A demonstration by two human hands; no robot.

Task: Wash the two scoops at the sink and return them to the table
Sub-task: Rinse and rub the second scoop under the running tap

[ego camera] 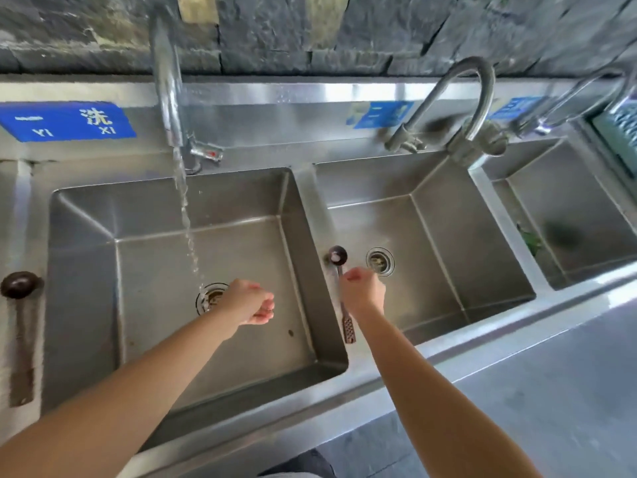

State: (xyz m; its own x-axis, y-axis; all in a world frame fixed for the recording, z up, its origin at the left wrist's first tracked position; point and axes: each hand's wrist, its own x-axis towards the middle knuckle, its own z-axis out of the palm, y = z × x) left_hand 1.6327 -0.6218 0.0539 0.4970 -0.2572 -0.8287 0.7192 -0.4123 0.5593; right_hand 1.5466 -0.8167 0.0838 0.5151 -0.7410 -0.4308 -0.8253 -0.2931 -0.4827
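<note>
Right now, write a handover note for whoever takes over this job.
Left hand: loosely curled, empty, over the left basin.
Right hand: curled on the handle of the divider scoop, which lies on the ridge right of the left basin.
Ledge scoop: lies left of the left basin, untouched.
Tap runs into the left basin.
Done: cannot tell if either scoop is washed.
Left: wash if needed, shut tap, carry both to the table, not in view.

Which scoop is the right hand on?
The divider scoop, lying on the divider between basins; the right hand grips its handle. The other scoop lies untouched on the left ledge.
</note>
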